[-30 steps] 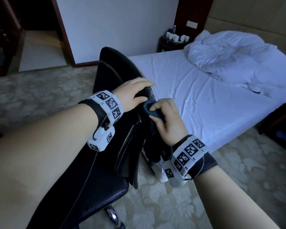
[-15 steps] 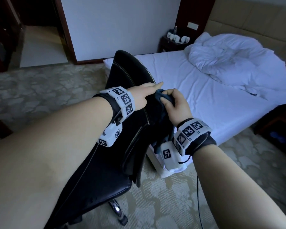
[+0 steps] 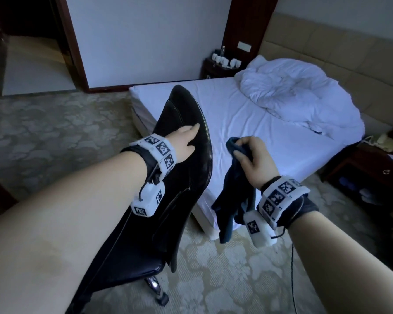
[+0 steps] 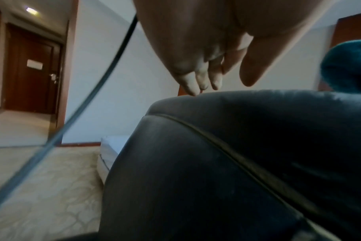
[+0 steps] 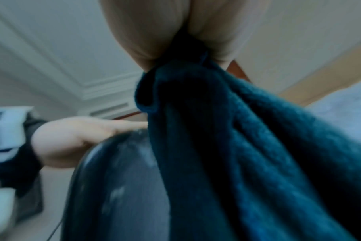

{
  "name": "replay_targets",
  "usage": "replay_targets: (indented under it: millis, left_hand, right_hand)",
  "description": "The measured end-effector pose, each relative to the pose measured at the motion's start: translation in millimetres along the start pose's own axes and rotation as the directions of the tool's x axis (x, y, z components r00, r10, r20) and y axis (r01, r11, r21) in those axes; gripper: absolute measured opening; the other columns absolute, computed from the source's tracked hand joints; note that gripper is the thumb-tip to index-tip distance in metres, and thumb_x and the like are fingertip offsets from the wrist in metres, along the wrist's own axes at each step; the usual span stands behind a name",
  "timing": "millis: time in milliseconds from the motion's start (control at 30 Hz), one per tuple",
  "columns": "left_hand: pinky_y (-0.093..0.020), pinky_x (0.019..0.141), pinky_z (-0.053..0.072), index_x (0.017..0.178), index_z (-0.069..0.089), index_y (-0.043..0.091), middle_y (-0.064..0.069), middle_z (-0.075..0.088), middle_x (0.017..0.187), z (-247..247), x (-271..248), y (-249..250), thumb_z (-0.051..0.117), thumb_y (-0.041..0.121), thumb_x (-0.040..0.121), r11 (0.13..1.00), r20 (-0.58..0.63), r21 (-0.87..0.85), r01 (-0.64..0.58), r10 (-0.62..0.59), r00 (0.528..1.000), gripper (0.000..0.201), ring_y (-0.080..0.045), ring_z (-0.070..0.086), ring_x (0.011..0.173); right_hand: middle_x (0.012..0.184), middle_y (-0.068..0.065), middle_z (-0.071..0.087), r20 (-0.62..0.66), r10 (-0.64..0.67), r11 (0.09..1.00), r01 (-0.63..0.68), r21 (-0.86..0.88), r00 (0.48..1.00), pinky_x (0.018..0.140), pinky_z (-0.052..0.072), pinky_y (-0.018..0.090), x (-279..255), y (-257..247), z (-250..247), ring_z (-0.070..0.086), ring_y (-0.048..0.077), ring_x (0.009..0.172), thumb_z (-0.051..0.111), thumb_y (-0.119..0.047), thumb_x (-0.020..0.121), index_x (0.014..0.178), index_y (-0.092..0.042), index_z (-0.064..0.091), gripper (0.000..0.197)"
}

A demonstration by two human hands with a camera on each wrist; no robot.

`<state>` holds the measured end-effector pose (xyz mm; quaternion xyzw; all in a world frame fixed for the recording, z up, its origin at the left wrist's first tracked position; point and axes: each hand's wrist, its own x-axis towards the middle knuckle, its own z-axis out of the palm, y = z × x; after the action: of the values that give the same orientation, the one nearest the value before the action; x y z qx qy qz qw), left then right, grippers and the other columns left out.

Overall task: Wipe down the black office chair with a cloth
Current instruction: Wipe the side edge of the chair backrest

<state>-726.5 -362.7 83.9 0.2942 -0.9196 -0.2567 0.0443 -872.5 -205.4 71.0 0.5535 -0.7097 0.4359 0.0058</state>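
Note:
The black leather office chair stands tilted in front of me, its backrest top pointing toward the bed. My left hand rests flat on the upper backrest with straight fingers. To the right of the chair, clear of it, my right hand grips a dark teal cloth that hangs down in folds. In the right wrist view the left hand shows on the chair's edge.
A bed with a white sheet and a crumpled duvet stands just behind the chair. A dark nightstand with a telephone is at the right. Patterned carpet lies to the left, toward an open doorway.
My right hand has pulled the cloth away from the chair's edge to the right. The left hand has slid farther up the backrest, fingers now straight. The view has shifted back.

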Motion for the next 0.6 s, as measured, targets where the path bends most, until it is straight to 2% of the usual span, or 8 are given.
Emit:
replay_targets:
  millis: [67, 133, 233, 300, 367, 433, 500, 600]
  left_hand:
    - [-0.021, 0.109, 0.021, 0.149, 0.005, 0.019, -0.001, 0.005, 0.157, 9, -17, -7, 0.037, 0.023, 0.099, 0.999, 0.021, -0.011, 0.039, -0.039, 0.999, 0.06, -0.019, 0.021, 0.141]
    - [-0.02, 0.108, 0.019, 0.149, 0.009, 0.019, -0.001, 0.01, 0.157, 16, -32, -14, 0.036, 0.024, 0.1, 0.999, 0.046, -0.004, 0.051, -0.05, 0.998, 0.057, -0.018, 0.02, 0.142]
    - [-0.016, 0.106, 0.016, 0.148, 0.018, 0.018, -0.002, 0.019, 0.155, 17, -49, -18, 0.036, 0.02, 0.1, 0.999, 0.046, -0.032, 0.036, -0.034, 0.998, 0.051, -0.017, 0.022, 0.141]
    - [-0.015, 0.104, 0.016, 0.146, 0.025, 0.013, -0.005, 0.027, 0.152, 16, -58, -16, 0.036, 0.017, 0.1, 0.999, 0.054, -0.043, 0.006, -0.004, 0.999, 0.048, -0.018, 0.026, 0.139]
    - [-0.015, 0.101, 0.019, 0.144, 0.029, 0.01, -0.008, 0.033, 0.15, 17, -66, -13, 0.035, 0.017, 0.1, 0.999, 0.074, -0.03, -0.013, 0.015, 0.997, 0.045, -0.02, 0.031, 0.137]
    - [-0.015, 0.103, 0.017, 0.147, 0.022, 0.012, -0.006, 0.026, 0.153, 22, -73, -12, 0.033, 0.019, 0.101, 1.0, 0.094, -0.004, -0.015, 0.015, 0.995, 0.048, -0.018, 0.027, 0.139]
    - [-0.017, 0.107, 0.016, 0.148, 0.015, 0.015, -0.003, 0.02, 0.155, 25, -76, -12, 0.034, 0.022, 0.1, 1.0, 0.112, -0.001, -0.008, 0.008, 0.994, 0.052, -0.016, 0.024, 0.14]
    - [-0.02, 0.111, 0.02, 0.149, 0.01, 0.015, -0.004, 0.015, 0.156, 25, -83, -10, 0.044, 0.025, 0.097, 1.0, 0.158, -0.03, 0.011, -0.006, 0.987, 0.062, -0.016, 0.025, 0.14]
  right_hand:
    - [0.097, 0.004, 0.044, 0.087, -0.119, 0.993, 0.12, 0.003, 0.989, 0.084, 0.028, 0.001, -17, -14, 14, 0.039, -0.004, 0.086, 0.05, -0.02, 0.085, 0.097, -0.001, 0.055, 0.023]
    - [0.097, 0.003, 0.043, 0.176, -0.189, 0.982, 0.188, 0.022, 0.966, 0.087, 0.027, -0.001, -28, -30, 32, 0.037, -0.014, 0.087, 0.051, -0.014, 0.085, 0.097, 0.0, 0.055, 0.019]
    - [0.096, 0.003, 0.042, 0.193, -0.196, 0.98, 0.196, 0.023, 0.961, 0.087, 0.027, -0.001, -33, -44, 45, 0.038, -0.01, 0.085, 0.052, -0.007, 0.082, 0.097, 0.001, 0.057, 0.017]
    - [0.096, 0.002, 0.043, 0.204, -0.163, 0.986, 0.167, -0.001, 0.965, 0.085, 0.027, -0.002, -30, -49, 44, 0.04, -0.01, 0.086, 0.053, -0.008, 0.082, 0.098, 0.0, 0.058, 0.018]
    - [0.097, 0.006, 0.045, 0.173, -0.086, 0.994, 0.095, -0.045, 0.981, 0.084, 0.028, 0.001, -21, -50, 44, 0.046, 0.008, 0.092, 0.055, -0.006, 0.085, 0.101, 0.001, 0.059, 0.018]
    - [0.104, 0.014, 0.05, 0.087, 0.078, 0.995, -0.072, -0.074, 0.993, 0.082, 0.027, 0.006, -6, -49, 47, 0.05, 0.023, 0.101, 0.056, -0.004, 0.088, 0.106, 0.001, 0.058, 0.019]
    - [0.113, 0.017, 0.052, 0.059, 0.215, 0.973, -0.208, -0.1, 0.975, 0.079, 0.026, 0.009, 5, -50, 53, 0.05, 0.025, 0.106, 0.055, -0.008, 0.09, 0.109, -0.003, 0.057, 0.02]
    - [0.112, 0.015, 0.053, 0.09, 0.218, 0.971, -0.206, -0.118, 0.972, 0.075, 0.027, 0.011, 3, -52, 53, 0.051, 0.023, 0.102, 0.056, -0.007, 0.089, 0.107, -0.003, 0.059, 0.018]
